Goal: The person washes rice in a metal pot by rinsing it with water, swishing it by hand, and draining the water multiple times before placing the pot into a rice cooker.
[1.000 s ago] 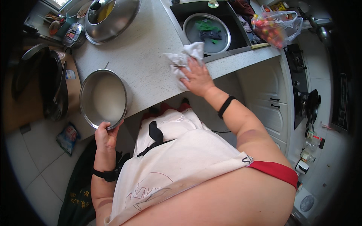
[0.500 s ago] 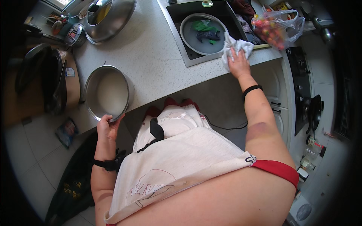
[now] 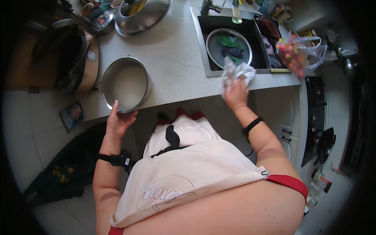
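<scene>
A steel pot (image 3: 145,91) with cloudy whitish liquid (image 3: 127,88) in it stands at the counter's front edge, on the left. My left hand (image 3: 117,124) is at its near rim: the thumb rests up against the rim, while the other fingers stretch out apart below it. In my right hand (image 3: 237,94) is a bunched white cloth (image 3: 239,72), held at the counter edge just in front of the sink. Within the black sink (image 3: 203,33) sits a round metal basin (image 3: 208,50) of water, holding green and dark wet items (image 3: 231,49).
Right of the sink lies a clear plastic bag of colourful pieces (image 3: 293,58). A large domed steel lid (image 3: 147,19) is at the back left, near a brown box-like container (image 3: 89,64). The stove (image 3: 313,105) is at far right. Dark green fabric (image 3: 66,168) hangs low on the left.
My right hand has drawn the cloth left and nearer, from the sink's right front corner. The fingers of my left hand have loosened from the pot rim and spread. The view has shifted.
</scene>
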Demonstrator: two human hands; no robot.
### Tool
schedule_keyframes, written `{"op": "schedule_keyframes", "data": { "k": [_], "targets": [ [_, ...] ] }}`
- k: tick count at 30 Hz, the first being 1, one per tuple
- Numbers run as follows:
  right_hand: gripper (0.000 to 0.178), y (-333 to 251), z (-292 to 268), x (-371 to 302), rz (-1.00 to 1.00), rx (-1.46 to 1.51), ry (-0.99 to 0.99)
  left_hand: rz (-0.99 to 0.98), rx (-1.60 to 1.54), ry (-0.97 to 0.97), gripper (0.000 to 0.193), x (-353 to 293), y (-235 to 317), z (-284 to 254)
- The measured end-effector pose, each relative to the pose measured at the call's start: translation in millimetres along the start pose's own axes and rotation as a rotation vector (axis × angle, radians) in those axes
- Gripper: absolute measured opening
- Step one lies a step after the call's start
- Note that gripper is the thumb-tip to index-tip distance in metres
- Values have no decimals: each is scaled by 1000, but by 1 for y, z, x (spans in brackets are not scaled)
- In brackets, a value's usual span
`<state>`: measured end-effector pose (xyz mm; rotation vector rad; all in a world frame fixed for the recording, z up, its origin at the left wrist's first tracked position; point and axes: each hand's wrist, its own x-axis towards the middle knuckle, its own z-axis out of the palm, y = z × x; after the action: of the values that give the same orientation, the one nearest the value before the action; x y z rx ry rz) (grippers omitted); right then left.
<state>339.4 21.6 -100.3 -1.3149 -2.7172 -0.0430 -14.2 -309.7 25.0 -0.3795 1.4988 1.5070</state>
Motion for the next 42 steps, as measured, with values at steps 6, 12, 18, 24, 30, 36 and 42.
{"op": "schedule_keyframes", "data": {
  "k": [6,12,18,24,30,36,42],
  "targets": [
    [34,-90,-46,12,-489,444,-140,-75,146,-219,70,-42,-35,-12],
    [32,-190,-76,16,-302,986,-710,162,555,-381,75,-79,-56,25],
    [39,-284,-70,-5,47,1308,-1285,894,1136,-93,99,-48,-107,22],
    [34,-312,-70,-28,172,1781,-1958,1167,975,270,43,-23,-126,-34],
    [58,-332,-90,-35,-68,1295,-1914,592,521,411,45,10,-131,-98],
    [72,-271,-102,15,223,1201,-1132,74,-273,108,65,-11,-102,-152],
    [64,-302,-112,65,241,1316,-1104,162,-581,-280,46,-5,-76,-130]
  ]
}}
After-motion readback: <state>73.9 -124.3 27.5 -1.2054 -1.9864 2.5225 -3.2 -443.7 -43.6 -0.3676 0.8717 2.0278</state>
